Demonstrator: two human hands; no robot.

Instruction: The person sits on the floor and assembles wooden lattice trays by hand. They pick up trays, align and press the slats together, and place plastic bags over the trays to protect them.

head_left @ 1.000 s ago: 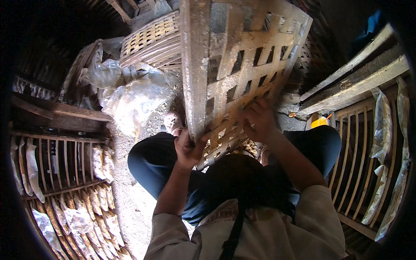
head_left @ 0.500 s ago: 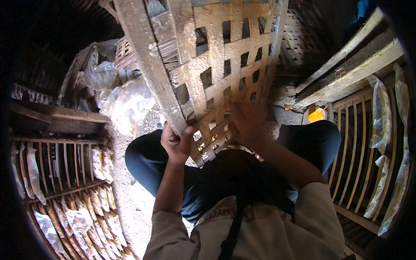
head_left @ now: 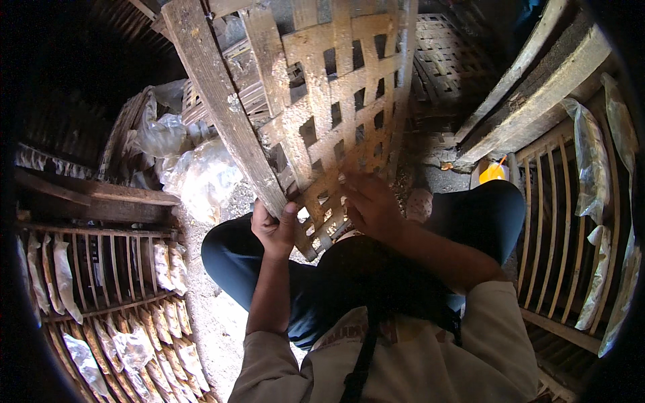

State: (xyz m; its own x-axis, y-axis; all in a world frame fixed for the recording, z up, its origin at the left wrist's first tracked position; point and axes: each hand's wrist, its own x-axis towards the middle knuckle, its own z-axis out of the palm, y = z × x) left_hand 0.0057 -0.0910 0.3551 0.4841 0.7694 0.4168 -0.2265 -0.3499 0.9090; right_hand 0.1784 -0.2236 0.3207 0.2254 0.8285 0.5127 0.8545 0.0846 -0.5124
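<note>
A woven bamboo tray [head_left: 316,144] with a wooden side rail stands tilted in front of me, its lower end between my bent legs. Pale crumbly bits cling to its weave. My left hand [head_left: 274,228] is closed round the lower part of the left wooden rail [head_left: 225,101], thumb on the near face. Against the lower part of the weave, my right hand [head_left: 376,205] has its fingers stretched out and partly apart, their tips at the strips. I see nothing held in it.
Slatted racks with long wrapped pieces stand at left [head_left: 114,302]; another slatted rack [head_left: 557,221] is at right. Crumpled clear plastic [head_left: 198,174] lies beyond my left knee. An orange-yellow container [head_left: 494,171] sits beyond my right knee, near thick wooden beams [head_left: 531,101]. Another woven panel [head_left: 453,60] lies behind.
The tray's upper end has shifted left in view. My right hand has moved slightly left and down across the weave. My left hand keeps its hold on the rail.
</note>
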